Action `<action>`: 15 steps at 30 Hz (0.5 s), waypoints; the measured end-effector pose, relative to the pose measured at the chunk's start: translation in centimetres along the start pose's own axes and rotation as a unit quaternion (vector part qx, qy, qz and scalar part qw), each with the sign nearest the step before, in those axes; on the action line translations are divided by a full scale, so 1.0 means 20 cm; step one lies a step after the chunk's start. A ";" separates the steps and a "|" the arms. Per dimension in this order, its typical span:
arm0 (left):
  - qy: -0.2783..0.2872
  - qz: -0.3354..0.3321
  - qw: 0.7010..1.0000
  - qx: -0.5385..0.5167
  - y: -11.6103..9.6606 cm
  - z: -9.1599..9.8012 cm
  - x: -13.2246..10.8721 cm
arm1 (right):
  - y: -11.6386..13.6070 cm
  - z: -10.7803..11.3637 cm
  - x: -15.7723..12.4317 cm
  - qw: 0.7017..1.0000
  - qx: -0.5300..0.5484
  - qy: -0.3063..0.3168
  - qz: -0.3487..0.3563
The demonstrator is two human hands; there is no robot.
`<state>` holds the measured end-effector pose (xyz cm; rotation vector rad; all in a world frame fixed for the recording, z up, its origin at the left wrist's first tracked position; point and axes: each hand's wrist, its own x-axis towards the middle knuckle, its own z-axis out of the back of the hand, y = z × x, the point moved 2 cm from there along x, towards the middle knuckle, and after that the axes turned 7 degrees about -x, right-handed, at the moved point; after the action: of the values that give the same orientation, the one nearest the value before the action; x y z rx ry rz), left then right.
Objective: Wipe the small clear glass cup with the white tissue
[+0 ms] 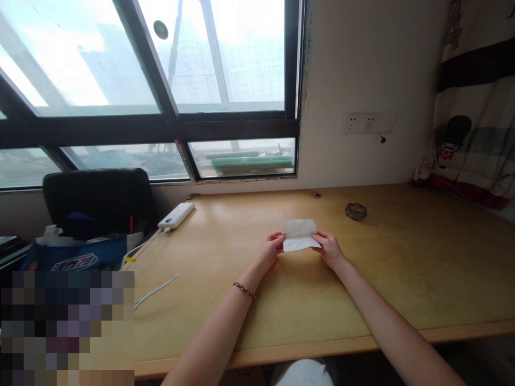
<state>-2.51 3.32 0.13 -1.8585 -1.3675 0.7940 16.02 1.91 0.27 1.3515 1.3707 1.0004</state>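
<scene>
A small white sheet of paper or tissue, creased across its middle, is held up just above the wooden table. My left hand pinches its left edge between thumb and fingers. At the opposite edge, my right hand grips it the same way. The fingers behind the sheet are partly hidden. A braided bracelet circles my left wrist.
A white power bank with a white cable lies at the table's left edge. Toward the back right sits a dark coiled object. Left of the table are a black chair and a blue bag. Wall sockets are behind.
</scene>
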 end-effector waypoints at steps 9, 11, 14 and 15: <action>0.057 0.003 0.998 0.000 -0.03 -0.07 -0.06 | 0.04 -0.04 -0.04 0.996 0.002 0.090 -0.002; 0.064 0.009 0.998 0.006 -0.03 -0.07 -0.06 | 0.04 -0.04 -0.04 0.995 0.005 0.104 0.002; 0.055 0.019 0.998 0.023 -0.02 -0.07 -0.06 | 0.03 -0.03 -0.03 0.995 -0.002 0.103 0.004; 0.053 0.019 0.998 0.026 -0.02 -0.06 -0.06 | 0.03 -0.02 -0.03 0.995 -0.007 0.098 0.004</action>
<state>-2.02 2.07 1.24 -1.8628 -1.2382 0.7317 15.67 1.45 0.99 1.2747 1.5005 1.1708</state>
